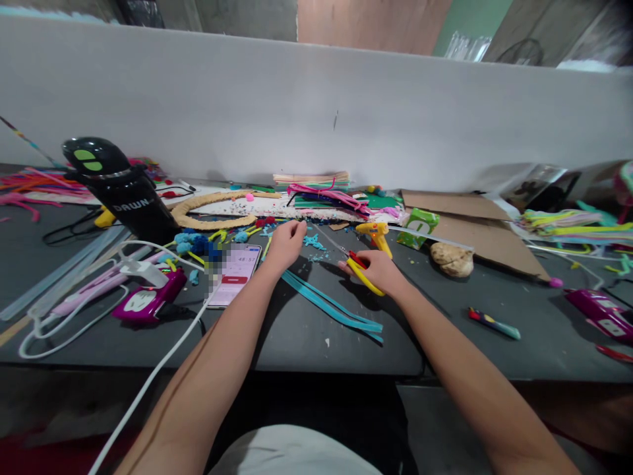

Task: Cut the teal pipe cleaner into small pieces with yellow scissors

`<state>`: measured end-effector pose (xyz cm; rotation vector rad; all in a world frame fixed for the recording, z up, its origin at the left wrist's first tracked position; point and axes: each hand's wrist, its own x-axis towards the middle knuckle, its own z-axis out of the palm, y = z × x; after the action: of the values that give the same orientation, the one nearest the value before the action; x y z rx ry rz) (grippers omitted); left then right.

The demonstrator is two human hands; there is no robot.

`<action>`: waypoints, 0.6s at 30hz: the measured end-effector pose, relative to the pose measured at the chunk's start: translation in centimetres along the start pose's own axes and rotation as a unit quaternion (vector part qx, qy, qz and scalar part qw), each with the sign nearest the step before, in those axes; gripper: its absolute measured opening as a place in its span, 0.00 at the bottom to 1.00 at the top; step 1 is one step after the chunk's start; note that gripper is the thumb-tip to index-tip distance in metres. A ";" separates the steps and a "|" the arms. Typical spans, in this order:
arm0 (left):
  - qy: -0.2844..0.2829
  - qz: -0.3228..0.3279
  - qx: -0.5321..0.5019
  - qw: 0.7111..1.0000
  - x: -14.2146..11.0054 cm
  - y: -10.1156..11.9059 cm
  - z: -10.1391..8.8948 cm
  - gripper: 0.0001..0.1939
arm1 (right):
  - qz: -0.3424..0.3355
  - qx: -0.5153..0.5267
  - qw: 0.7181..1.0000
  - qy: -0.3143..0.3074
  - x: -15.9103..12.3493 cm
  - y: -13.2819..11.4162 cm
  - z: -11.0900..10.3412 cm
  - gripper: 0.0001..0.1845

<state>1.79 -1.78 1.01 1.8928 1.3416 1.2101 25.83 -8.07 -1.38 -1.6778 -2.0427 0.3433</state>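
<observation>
My right hand [378, 269] is closed around pliers with red and yellow handles [363, 272], their metal jaws pointing up and left. A thin, pale line runs from the jaws toward my left hand; I cannot tell whether it is wire. With its fingers pinched together, my left hand [287, 245] is just above the table, and whatever it grips is hidden. Small blue fuzzy clippings [314, 242] lie between the hands. Below them is a bundle of light-blue strips [331, 307]. A phone [235, 274] rests left of my left forearm.
A yellow glue gun [376, 236] stands beyond my right hand, near a green packet [418, 227] and cardboard [484, 241]. On the left are a black bottle [131, 198], a purple power strip [148, 297] and a white cable [163, 363]. A cutter-like tool [494, 323] lies right.
</observation>
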 end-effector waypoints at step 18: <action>-0.009 0.015 0.011 1.000 0.1 -0.2 -0.1 0.19 | 0.005 -0.038 0.999 0.033 -0.2 -0.7 -0.1 0.25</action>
<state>1.66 -1.66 0.90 1.9409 1.3261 1.1943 25.37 -8.40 -0.99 -1.7214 -2.0229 0.2150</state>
